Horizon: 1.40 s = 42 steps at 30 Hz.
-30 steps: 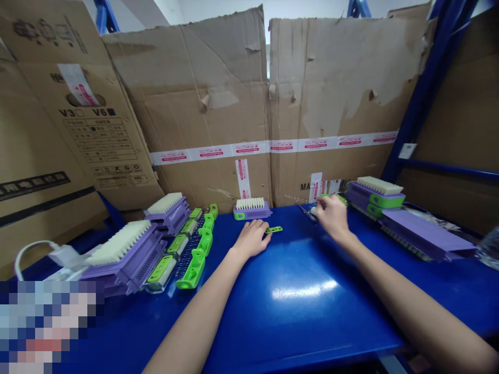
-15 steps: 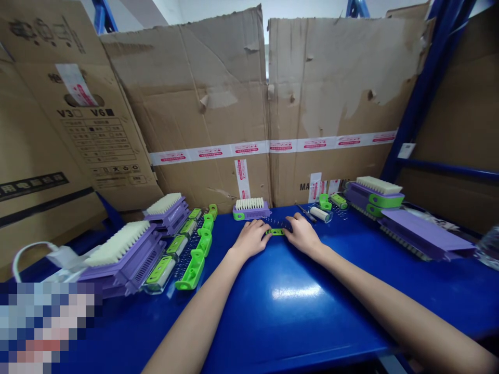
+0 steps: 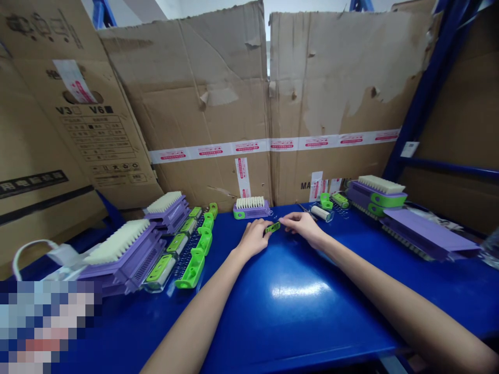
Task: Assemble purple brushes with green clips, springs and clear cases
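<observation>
My left hand (image 3: 252,237) is closed on one end of a small green plastic piece with dark openings (image 3: 272,227), between thumb and fingers. The piece is tilted, its right end a little higher. My right hand (image 3: 303,225) is pinched just off that right end. Whatever lies between its fingertips is too small to make out. Just beyond the hands stands a purple brush with cream bristles (image 3: 251,206), bristles up. To the right of my right hand lie a clear case with a white roll inside (image 3: 320,213) and a thin dark tool (image 3: 303,208).
At left, purple brushes (image 3: 120,244) are stacked beside a row of green-and-clear pieces (image 3: 177,244), coiled springs and green brackets (image 3: 192,267). More purple brushes (image 3: 376,192) stand at right near a green bracket (image 3: 326,200). Cardboard sheets (image 3: 210,104) wall off the back of the blue table (image 3: 280,327).
My right hand has let go of the green piece's right end and shifted slightly right into a pinch. The piece has tilted up in my left hand.
</observation>
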Each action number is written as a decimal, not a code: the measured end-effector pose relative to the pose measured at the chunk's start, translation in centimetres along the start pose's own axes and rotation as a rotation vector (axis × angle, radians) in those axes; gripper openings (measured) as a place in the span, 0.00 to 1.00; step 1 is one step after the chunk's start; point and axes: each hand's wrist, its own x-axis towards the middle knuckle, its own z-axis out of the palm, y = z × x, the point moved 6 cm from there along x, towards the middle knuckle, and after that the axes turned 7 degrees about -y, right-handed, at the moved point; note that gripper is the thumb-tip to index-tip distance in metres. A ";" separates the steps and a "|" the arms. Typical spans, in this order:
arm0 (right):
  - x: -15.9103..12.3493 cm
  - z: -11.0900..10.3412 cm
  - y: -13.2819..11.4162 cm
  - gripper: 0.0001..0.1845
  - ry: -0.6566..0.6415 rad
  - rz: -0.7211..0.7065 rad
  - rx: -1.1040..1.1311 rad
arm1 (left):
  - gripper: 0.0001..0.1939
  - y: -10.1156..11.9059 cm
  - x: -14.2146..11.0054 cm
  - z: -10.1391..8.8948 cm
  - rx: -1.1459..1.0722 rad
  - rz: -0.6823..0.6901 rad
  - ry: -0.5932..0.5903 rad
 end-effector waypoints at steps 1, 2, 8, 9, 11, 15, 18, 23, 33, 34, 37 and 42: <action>-0.1 0.5 0.1 0.15 -0.049 0.024 0.187 | 0.14 0.2 -0.1 0.0 0.016 0.005 -0.006; -0.2 0.9 0.1 0.15 -0.098 0.055 0.352 | 0.14 0.3 -0.1 0.0 0.029 0.010 -0.011; -0.9 2.3 -0.5 0.13 -0.269 0.126 0.713 | 0.13 0.6 -0.2 -0.1 0.042 0.014 -0.003; -1.0 2.5 -0.5 0.14 -0.301 0.128 0.720 | 0.13 0.6 -0.2 -0.1 0.042 0.019 0.001; -1.3 2.9 -0.6 0.17 -0.373 0.130 0.723 | 0.13 0.7 -0.2 -0.2 0.051 0.026 0.005; -1.6 3.3 -1.1 0.20 -0.427 0.089 0.769 | 0.11 0.8 -0.3 -0.2 0.094 0.025 -0.006; -1.6 2.4 -1.9 0.19 -0.349 0.012 0.843 | 0.11 0.9 -0.3 -0.2 0.093 0.020 0.000; -1.6 1.4 -1.8 0.21 -0.278 0.048 0.746 | 0.22 0.7 -0.4 -0.4 0.029 0.011 0.035; -1.1 2.4 0.2 0.29 -0.194 0.087 0.622 | 0.24 -0.4 0.2 -0.4 -0.454 0.015 0.153; -1.0 2.4 0.4 0.27 -0.187 0.084 0.592 | 0.22 -0.4 0.3 -0.3 -0.514 0.017 0.157; -0.6 2.3 0.8 0.23 -0.167 0.074 0.503 | 0.17 -0.4 0.5 0.1 -0.673 0.024 0.140; -0.3 1.9 1.0 0.21 -0.109 0.055 0.431 | 0.15 -0.8 0.8 0.7 -0.906 0.016 0.095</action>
